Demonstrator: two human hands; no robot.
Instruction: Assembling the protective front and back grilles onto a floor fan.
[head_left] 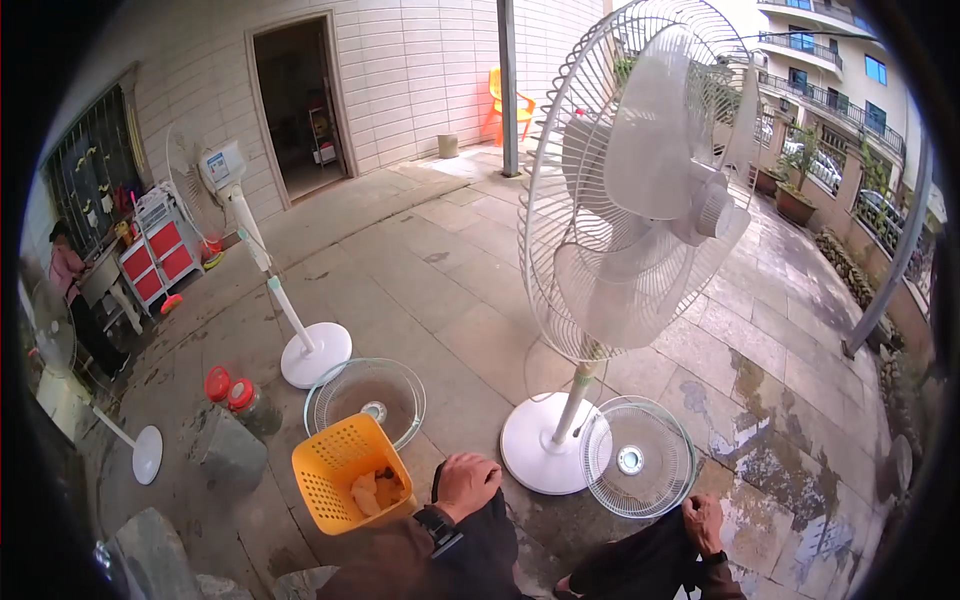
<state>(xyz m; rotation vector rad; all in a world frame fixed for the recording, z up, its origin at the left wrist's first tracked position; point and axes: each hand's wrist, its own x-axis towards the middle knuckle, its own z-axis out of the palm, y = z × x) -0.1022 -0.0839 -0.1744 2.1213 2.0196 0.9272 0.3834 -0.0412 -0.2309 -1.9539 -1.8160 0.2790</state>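
My left hand (468,487) rests on my dark-trousered left knee, its fingers curled in, with nothing showing in them. On my right knee lies my right hand (704,520), fingers bent loosely over the cloth, and it too shows nothing held. In front of me stands a pedestal fan with pale blades (650,135) bared at the front, a wire rear guard (545,200) behind them and a round white base (535,440). A round wire fan guard (652,478) leans by that base. Left of my left hand is a yellow perforated basket (340,455) with cloth inside.
Another wire guard (400,390) lies behind the basket. A second pedestal fan (240,215) stands farther left, a third (120,430) at the far left. Red-lidded jars (255,410) are by a grey bin (230,455). A person (75,290) stands near a red-and-white cabinet (160,255).
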